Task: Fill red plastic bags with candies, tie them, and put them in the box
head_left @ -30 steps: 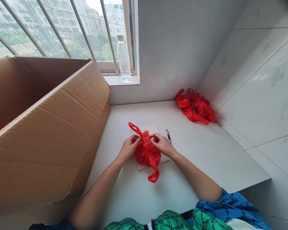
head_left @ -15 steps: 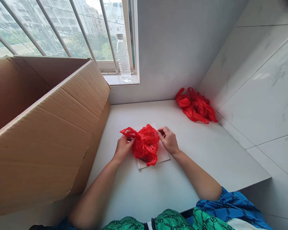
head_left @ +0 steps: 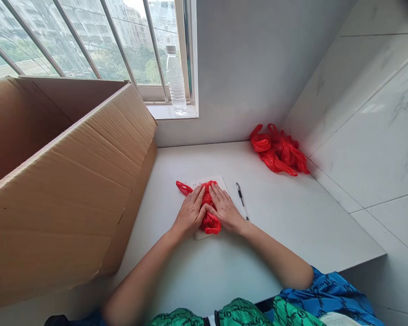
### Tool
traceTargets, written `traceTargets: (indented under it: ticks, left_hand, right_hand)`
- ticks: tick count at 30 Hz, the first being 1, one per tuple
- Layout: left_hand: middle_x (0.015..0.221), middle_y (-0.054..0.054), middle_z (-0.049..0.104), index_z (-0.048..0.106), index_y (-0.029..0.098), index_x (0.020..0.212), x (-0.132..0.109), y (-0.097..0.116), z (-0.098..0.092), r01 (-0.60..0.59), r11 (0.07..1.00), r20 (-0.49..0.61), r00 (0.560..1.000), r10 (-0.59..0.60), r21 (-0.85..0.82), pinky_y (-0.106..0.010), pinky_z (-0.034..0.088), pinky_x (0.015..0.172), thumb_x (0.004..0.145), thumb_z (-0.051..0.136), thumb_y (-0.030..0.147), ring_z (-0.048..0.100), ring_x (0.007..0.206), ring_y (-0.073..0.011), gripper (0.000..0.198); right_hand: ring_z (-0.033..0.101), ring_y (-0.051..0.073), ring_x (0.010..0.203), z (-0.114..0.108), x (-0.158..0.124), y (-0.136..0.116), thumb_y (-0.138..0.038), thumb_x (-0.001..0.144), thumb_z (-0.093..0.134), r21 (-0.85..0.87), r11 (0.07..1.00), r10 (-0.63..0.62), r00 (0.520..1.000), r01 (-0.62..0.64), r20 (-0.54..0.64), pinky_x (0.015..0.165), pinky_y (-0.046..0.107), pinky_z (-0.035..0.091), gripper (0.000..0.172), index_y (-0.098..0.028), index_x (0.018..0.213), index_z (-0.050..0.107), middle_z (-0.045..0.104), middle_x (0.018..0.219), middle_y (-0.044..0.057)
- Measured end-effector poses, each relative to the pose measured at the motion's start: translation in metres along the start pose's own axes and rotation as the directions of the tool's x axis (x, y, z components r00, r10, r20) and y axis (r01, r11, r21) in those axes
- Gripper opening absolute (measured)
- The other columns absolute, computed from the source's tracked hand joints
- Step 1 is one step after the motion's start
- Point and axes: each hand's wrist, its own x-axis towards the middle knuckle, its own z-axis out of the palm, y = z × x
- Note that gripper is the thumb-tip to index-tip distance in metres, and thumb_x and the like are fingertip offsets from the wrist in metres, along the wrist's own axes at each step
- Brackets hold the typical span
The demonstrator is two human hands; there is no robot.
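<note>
A crumpled red plastic bag point(head_left: 209, 222) lies on a white sheet of paper point(head_left: 200, 234) in the middle of the white counter point(head_left: 285, 226). My left hand point(head_left: 190, 213) and my right hand point(head_left: 224, 209) both lie flat on the bag with fingers stretched out, pressing it down. One bag handle point(head_left: 182, 187) sticks out to the left past my left fingers. Most of the bag is hidden under my palms. A pen point(head_left: 241, 199) lies just right of my right hand.
A large open cardboard box point(head_left: 64, 181) fills the left side. A heap of red plastic bags point(head_left: 278, 151) sits in the back right corner against the tiled wall. A clear water bottle point(head_left: 176, 81) stands on the window sill.
Both hands held the bag bunched up by its top and handle; now they have laid it down and flattened it under open palms. The pen has come back into sight.
</note>
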Motion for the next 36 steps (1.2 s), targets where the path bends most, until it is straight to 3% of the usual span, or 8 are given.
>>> traceTargets:
  ticks: [3, 7, 21, 33, 36]
  left_hand:
    - [0.163, -0.01, 0.023, 0.023, 0.02, 0.157, -0.001, -0.009, 0.009, 0.042, 0.998, 0.091, 0.995, -0.046, 0.042, -0.05, 0.02, 0.123, 0.102, 0.03, 0.037, 0.023, 0.151, -0.0263, 0.058]
    - [0.164, -0.009, 0.02, 0.019, 0.019, 0.159, -0.002, -0.014, 0.011, 0.049, 0.995, 0.114, 0.992, -0.058, 0.082, -0.049, 0.016, 0.124, 0.102, 0.027, 0.037, 0.019, 0.152, -0.0249, 0.059]
    - [0.164, -0.007, 0.019, 0.017, 0.018, 0.159, -0.002, -0.016, 0.015, 0.044, 0.984, 0.134, 0.989, -0.068, 0.173, -0.048, 0.018, 0.125, 0.103, 0.022, 0.036, 0.018, 0.152, -0.0234, 0.059]
    - [0.164, -0.009, 0.022, 0.02, 0.017, 0.158, -0.002, -0.016, 0.017, 0.053, 0.992, 0.137, 0.988, -0.069, 0.117, -0.051, 0.017, 0.124, 0.103, 0.023, 0.036, 0.019, 0.152, -0.0247, 0.059]
    - [0.162, -0.009, 0.027, 0.025, 0.021, 0.156, 0.0, -0.016, 0.01, 0.052, 0.998, 0.068, 0.996, -0.053, 0.025, -0.048, 0.023, 0.123, 0.102, 0.03, 0.038, 0.025, 0.15, -0.0248, 0.057]
  right_hand:
    - [0.007, 0.023, 0.154, 0.009, 0.0, 0.003, -0.059, 0.102, 0.021, -0.037, 0.999, 0.037, 0.999, -0.036, 0.035, 0.124, 0.053, 0.008, 0.071, -0.022, 0.16, 0.005, 0.01, 0.166, 0.008]
    - [0.006, 0.023, 0.154, 0.012, 0.001, 0.006, -0.061, 0.101, 0.02, -0.06, 0.997, 0.057, 0.998, -0.055, 0.026, 0.124, 0.052, 0.008, 0.073, -0.021, 0.16, 0.004, 0.01, 0.166, 0.009]
    - [0.002, 0.019, 0.154, 0.007, 0.003, 0.001, -0.061, 0.101, 0.015, -0.137, 0.987, 0.099, 0.99, -0.085, 0.098, 0.125, 0.048, 0.006, 0.075, -0.015, 0.159, 0.007, 0.003, 0.166, 0.004]
    - [0.007, 0.021, 0.154, 0.009, 0.002, 0.0, -0.059, 0.102, 0.017, -0.16, 0.984, 0.084, 0.995, -0.073, 0.061, 0.125, 0.049, 0.01, 0.072, -0.016, 0.16, 0.011, 0.008, 0.166, 0.007]
    - [0.015, 0.022, 0.153, 0.006, 0.002, 0.0, -0.06, 0.102, 0.02, -0.169, 0.983, 0.08, 0.996, -0.074, 0.03, 0.123, 0.051, 0.013, 0.071, -0.017, 0.159, 0.018, 0.016, 0.165, 0.008]
